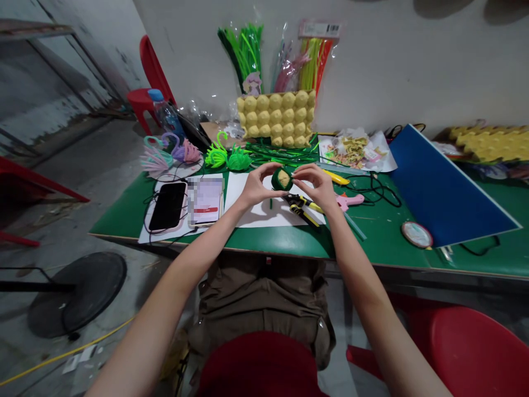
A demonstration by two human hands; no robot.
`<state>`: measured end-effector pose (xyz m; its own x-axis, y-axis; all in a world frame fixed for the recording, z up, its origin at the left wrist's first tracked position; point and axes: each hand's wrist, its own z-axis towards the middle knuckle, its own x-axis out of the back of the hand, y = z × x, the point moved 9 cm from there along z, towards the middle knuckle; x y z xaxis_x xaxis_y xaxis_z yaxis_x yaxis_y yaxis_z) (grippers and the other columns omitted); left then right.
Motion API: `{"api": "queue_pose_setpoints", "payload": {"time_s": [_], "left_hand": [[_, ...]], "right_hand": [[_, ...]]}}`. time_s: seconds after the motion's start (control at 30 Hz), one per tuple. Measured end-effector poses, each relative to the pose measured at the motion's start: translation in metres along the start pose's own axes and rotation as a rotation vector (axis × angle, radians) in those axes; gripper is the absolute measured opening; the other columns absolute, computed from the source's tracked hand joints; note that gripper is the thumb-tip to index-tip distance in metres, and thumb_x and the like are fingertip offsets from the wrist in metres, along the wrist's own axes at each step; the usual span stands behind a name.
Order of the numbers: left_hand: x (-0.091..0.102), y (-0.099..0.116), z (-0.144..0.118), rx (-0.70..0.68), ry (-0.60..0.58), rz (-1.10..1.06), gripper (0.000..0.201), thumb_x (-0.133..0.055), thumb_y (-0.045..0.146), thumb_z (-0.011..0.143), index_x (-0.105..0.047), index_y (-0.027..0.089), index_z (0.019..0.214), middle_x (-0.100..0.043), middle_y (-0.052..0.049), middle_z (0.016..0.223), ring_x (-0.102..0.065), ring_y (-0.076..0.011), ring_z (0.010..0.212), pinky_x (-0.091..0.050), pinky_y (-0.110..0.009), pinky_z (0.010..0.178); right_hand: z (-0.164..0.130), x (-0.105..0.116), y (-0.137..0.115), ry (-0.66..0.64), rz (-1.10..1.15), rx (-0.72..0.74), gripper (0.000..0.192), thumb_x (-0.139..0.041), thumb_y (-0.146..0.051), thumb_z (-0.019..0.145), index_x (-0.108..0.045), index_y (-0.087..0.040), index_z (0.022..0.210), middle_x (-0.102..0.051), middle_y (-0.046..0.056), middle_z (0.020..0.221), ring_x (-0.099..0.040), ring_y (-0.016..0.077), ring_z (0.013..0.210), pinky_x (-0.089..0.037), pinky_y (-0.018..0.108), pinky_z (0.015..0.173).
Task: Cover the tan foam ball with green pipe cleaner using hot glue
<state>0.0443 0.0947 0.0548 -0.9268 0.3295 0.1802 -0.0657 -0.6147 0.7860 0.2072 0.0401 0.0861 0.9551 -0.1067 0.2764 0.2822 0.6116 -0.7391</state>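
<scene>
Between my two hands, above the white paper (239, 193), is a small round piece (283, 179), dark green around a pale yellow middle. My left hand (260, 186) curls round its left side, thumb below and fingers above. The fingertips of my right hand (316, 184) pinch at its right edge. Just under my right hand lie pliers (303, 209) with black and yellow handles. A pink-handled tool (350, 200) rests to their right, partly hidden by my wrist. A short green stem piece (271, 204) shows below my left hand.
Two phones (167, 207) lie left on the green table (256, 240). Fuzzy swan shapes (179, 150) and green pipe cleaners (285, 153) stand behind, before a yellow egg tray (276, 116). A scrap pile (355, 150), a blue board (442, 187) and a round tin (416, 234) are at right.
</scene>
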Motion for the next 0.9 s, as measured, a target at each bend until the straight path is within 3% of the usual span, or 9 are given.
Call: {"api": "queue_pose_setpoints", "payload": {"time_s": [0.33,0.53,0.9], "left_hand": [[0.0,-0.001,-0.001,0.044,0.009,0.047,0.081,-0.097,0.05,0.052,-0.068,0.016,0.12,-0.073,-0.016,0.125,-0.071,-0.0298,0.116,-0.055,-0.044,0.107],[0.001,-0.001,-0.002,0.069,0.013,0.181,0.075,-0.096,0.045,0.054,-0.069,0.017,0.117,-0.074,-0.014,0.122,-0.071,-0.0287,0.112,-0.056,-0.043,0.104],[0.002,-0.003,-0.002,0.087,0.011,0.24,0.067,-0.094,0.034,0.053,-0.07,0.016,0.113,-0.075,-0.012,0.117,-0.071,-0.0273,0.108,-0.056,-0.043,0.102]], "right_hand": [[0.0,0.001,-0.001,-0.012,-0.146,-0.005,0.035,-0.073,-0.059,0.085,-0.078,-0.024,0.084,-0.071,0.008,0.094,-0.071,0.0222,0.093,-0.062,0.04,0.086],[0.001,0.001,0.006,-0.026,-0.212,-0.005,0.033,-0.072,-0.057,0.086,-0.079,-0.025,0.081,-0.073,0.007,0.09,-0.07,0.0228,0.089,-0.059,0.04,0.083],[0.0,-0.002,0.016,-0.047,-0.218,-0.004,0.018,-0.073,-0.04,0.087,-0.079,-0.023,0.083,-0.072,0.006,0.089,-0.068,0.0202,0.082,-0.058,0.037,0.078]]}}
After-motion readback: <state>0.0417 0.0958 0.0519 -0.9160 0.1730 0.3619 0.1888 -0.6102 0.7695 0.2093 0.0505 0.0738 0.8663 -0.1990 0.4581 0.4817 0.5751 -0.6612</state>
